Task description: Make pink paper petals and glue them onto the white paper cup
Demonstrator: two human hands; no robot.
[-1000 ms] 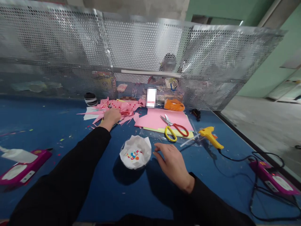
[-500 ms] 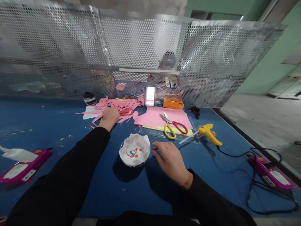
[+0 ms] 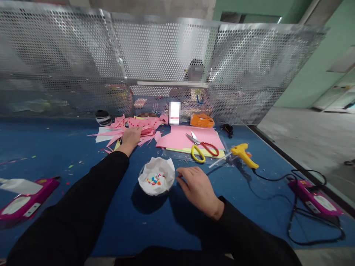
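Note:
My left hand (image 3: 131,137) reaches far forward into a heap of pink paper scraps (image 3: 140,128); its fingers are buried in the scraps and hidden. My right hand (image 3: 197,186) rests flat on the blue table (image 3: 69,147) with fingers spread, holding nothing, just right of a white paper-lined bowl (image 3: 157,180) that holds small coloured paper bits. Both arms wear black sleeves.
Pink and yellow sheets (image 3: 183,138) lie beyond the bowl with yellow-and-red scissors (image 3: 200,147) on them. A yellow glue gun (image 3: 244,154) and its black cable sit to the right. Magenta devices (image 3: 26,199) (image 3: 314,192) flank both sides. A perforated metal screen (image 3: 166,62) closes the back; a person sits behind it.
The view has shifted slightly. My left hand has pushed a little further into the pink scraps. My right hand has stayed beside the bowl.

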